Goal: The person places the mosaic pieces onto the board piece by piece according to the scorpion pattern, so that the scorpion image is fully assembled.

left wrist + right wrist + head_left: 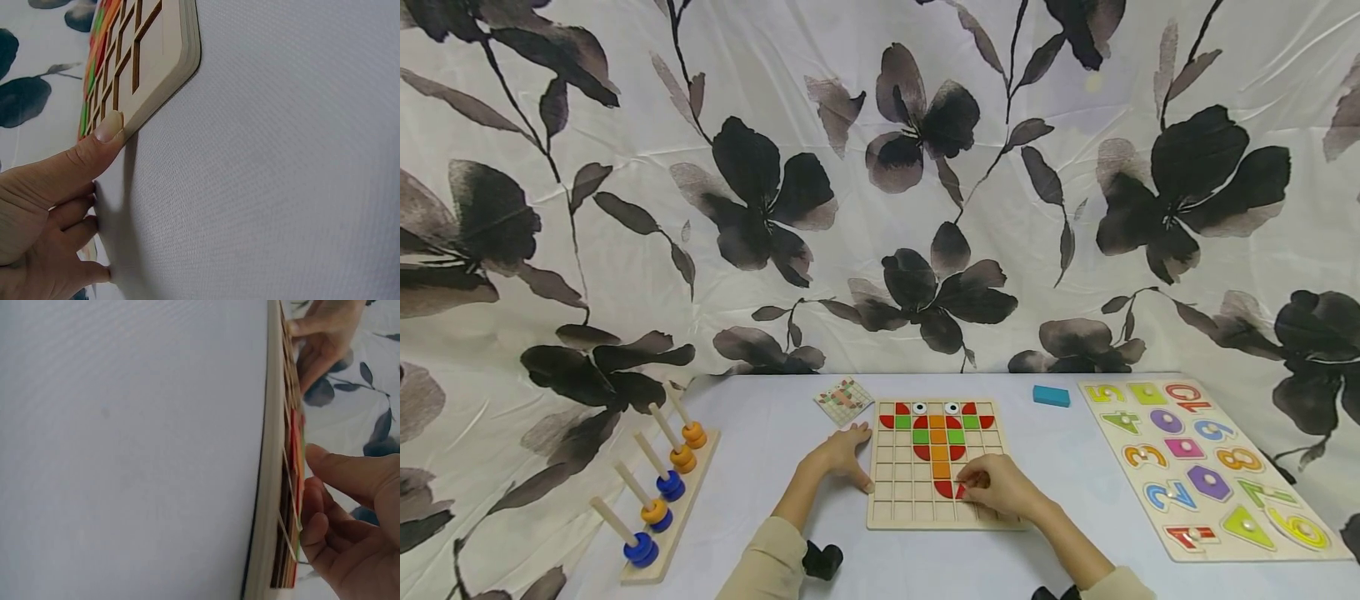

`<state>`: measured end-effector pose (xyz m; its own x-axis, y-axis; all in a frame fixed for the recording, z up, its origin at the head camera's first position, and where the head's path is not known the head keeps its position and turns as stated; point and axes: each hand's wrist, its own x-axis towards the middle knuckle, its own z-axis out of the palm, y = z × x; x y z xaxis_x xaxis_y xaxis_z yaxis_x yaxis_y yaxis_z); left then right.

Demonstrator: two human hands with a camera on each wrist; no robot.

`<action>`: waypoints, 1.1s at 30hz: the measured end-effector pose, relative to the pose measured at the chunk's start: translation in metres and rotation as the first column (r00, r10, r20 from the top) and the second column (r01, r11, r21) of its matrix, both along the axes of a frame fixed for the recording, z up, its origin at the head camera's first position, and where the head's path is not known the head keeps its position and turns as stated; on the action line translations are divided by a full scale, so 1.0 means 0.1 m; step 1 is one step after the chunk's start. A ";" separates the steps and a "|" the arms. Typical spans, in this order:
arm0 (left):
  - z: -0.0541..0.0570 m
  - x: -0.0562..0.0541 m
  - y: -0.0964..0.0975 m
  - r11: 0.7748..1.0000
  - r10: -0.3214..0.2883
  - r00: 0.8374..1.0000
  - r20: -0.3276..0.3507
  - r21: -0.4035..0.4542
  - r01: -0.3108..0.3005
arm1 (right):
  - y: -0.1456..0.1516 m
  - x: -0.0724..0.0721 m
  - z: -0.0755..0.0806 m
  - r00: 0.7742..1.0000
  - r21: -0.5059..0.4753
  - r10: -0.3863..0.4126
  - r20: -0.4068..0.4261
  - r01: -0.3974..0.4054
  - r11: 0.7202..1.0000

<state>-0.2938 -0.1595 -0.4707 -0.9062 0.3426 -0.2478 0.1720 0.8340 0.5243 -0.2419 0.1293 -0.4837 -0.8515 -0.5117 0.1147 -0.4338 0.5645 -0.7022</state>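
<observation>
A wooden grid board (pixel 895 508) lies in the middle of the table, with red, green and orange pieces and two eye pieces making a figure. My left hand (pixel 844 457) is at the board's left edge, its thumb (pixel 94 147) touching the edge and the other fingers spread. Low on the board, my right hand (pixel 1000 486) pinches a small red quarter-circle piece (pixel 959 492), slightly tilted, beside another red piece (pixel 943 489) under the orange column (pixel 940 454). In the right wrist view, thumb and curled fingers of the right hand (pixel 350 512) are close against the board's face.
A small picture card (pixel 843 401) lies behind the board's left corner. A blue block (pixel 1051 396) sits at the back right. On the left stands a peg stacker (pixel 681 508) with blue and orange rings; on the right lies a number-and-shape puzzle board (pixel 1157 517).
</observation>
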 end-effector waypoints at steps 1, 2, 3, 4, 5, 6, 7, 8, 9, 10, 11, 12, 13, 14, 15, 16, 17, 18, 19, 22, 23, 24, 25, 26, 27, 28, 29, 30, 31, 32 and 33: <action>0.00 0.00 0.00 1.000 0.002 1.000 0.001 0.001 -0.002 | 0.03 0.01 0.01 1.000 -0.004 -0.009 -0.015 0.009 1.000; 0.00 0.00 0.00 1.000 0.002 1.000 0.003 0.001 -0.002 | 0.06 0.02 0.03 0.999 -0.008 -0.024 -0.027 0.024 1.000; 0.00 0.00 0.00 1.000 0.002 1.000 0.005 0.001 -0.002 | 0.10 0.04 0.05 0.998 -0.012 -0.041 -0.039 0.041 0.999; 0.00 -0.01 0.00 1.000 0.002 1.000 0.007 0.001 -0.002 | 0.15 0.06 0.06 0.997 -0.015 -0.055 -0.047 0.055 0.998; 0.00 -0.01 0.01 1.000 -0.001 1.000 0.008 -0.002 0.001 | 0.20 0.08 0.08 0.996 -0.014 -0.071 -0.052 0.071 0.997; 0.00 -0.01 0.01 1.000 -0.002 1.000 0.010 -0.004 0.002 | 0.26 0.11 0.09 0.995 -0.013 -0.087 -0.052 0.086 0.996; 0.00 -0.01 0.01 1.000 -0.002 1.000 0.012 -0.006 0.003 | 0.33 0.13 0.10 0.994 -0.008 -0.102 -0.048 0.102 0.995; 0.00 -0.01 0.01 1.000 -0.004 1.000 0.011 -0.008 0.004 | 0.39 0.16 0.11 0.993 -0.002 -0.114 -0.041 0.114 0.993; 0.00 -0.02 0.00 1.000 -0.004 1.000 0.010 -0.010 0.004 | 0.46 0.19 0.12 0.991 0.008 -0.128 -0.035 0.128 0.992; -0.01 -0.02 0.00 1.000 -0.004 1.000 0.010 -0.013 0.004 | 0.52 0.22 0.12 0.990 0.019 -0.139 -0.025 0.140 0.990; -0.01 -0.02 0.00 1.000 -0.003 1.000 0.009 -0.015 0.003 | 0.59 0.26 0.12 0.988 0.029 -0.151 -0.017 0.151 0.988; -0.01 -0.02 0.00 1.000 -0.001 1.000 0.009 -0.015 0.001 | 0.66 0.29 0.12 0.987 0.039 -0.161 -0.010 0.161 0.986; -0.01 -0.02 0.00 1.000 0.001 1.000 0.009 -0.015 0.000 | 0.72 0.33 0.12 0.986 0.049 -0.170 -0.003 0.169 0.984; -0.01 -0.02 0.00 1.000 0.002 1.000 0.009 -0.015 -0.001 | 0.78 0.37 0.11 0.984 0.057 -0.177 0.006 0.177 0.983; -0.02 -0.02 0.00 1.000 0.002 1.000 0.008 -0.015 -0.002 | 0.84 0.42 0.10 0.982 0.065 -0.186 0.017 0.185 0.981; -0.02 -0.02 0.00 1.000 0.001 1.000 0.007 -0.016 -0.001 | 0.89 0.46 0.09 0.982 0.070 -0.189 0.027 0.187 0.980; -0.02 -0.02 0.00 1.000 0.000 1.000 0.006 -0.018 0.000 | 0.94 0.51 0.08 0.981 0.076 -0.189 0.032 0.186 0.980; -0.02 -0.02 0.00 1.000 0.001 1.000 0.007 -0.018 -0.001 | 0.98 0.55 0.06 0.982 0.082 -0.187 0.040 0.183 0.980; -0.01 -0.02 0.00 1.000 0.002 1.000 0.009 -0.019 -0.002 | 1.02 0.59 0.05 0.982 0.085 -0.184 0.050 0.179 0.980; -0.01 -0.02 0.01 1.000 0.002 1.000 0.006 -0.019 -0.002 | 1.10 0.72 0.01 0.984 0.094 -0.163 0.077 0.155 0.983; -0.01 -0.02 0.01 1.000 0.005 1.000 0.007 -0.019 -0.005 | 1.12 0.75 0.00 0.984 0.095 -0.156 0.090 0.147 0.985; -0.01 -0.02 0.01 1.000 0.008 1.000 0.009 -0.016 -0.008 | 1.13 0.78 -0.01 0.983 0.095 -0.152 0.106 0.142 0.985; 0.00 -0.02 0.01 1.000 0.006 1.000 0.006 -0.018 -0.006 | 1.14 0.81 -0.02 0.981 0.095 -0.149 0.126 0.138 0.986; 0.00 -0.02 0.01 1.000 0.006 1.000 0.003 -0.017 -0.006 | 1.13 0.82 -0.03 0.978 0.097 -0.150 0.146 0.137 0.986; 0.00 -0.01 0.01 1.000 0.007 1.000 0.004 -0.014 -0.007 | 1.13 0.84 -0.04 0.974 0.100 -0.152 0.166 0.137 0.986; 0.01 -0.01 0.01 1.000 0.008 1.000 0.005 -0.011 -0.008 | 1.12 0.85 -0.05 0.971 0.103 -0.155 0.184 0.138 0.985; 0.01 -0.01 0.01 1.000 0.009 1.000 0.008 -0.008 -0.009 | 1.11 0.86 -0.06 0.967 0.107 -0.158 0.202 0.139 0.985; 0.01 -0.01 0.01 1.000 0.007 1.000 0.008 -0.005 -0.007 | 1.10 0.86 -0.07 0.965 0.110 -0.158 0.211 0.137 0.984; 0.01 0.00 0.01 1.000 0.006 1.000 0.008 -0.002 -0.006 | 1.09 0.86 -0.08 0.964 0.114 -0.159 0.215 0.137 0.984; 0.00 0.00 0.01 1.000 0.008 1.000 0.011 0.002 -0.008 | 1.08 0.87 -0.10 0.966 0.116 -0.154 0.206 0.132 0.984; 0.00 0.00 0.01 1.000 0.007 1.000 0.011 0.001 -0.007 | 1.07 0.87 -0.11 0.971 0.118 -0.146 0.191 0.125 0.985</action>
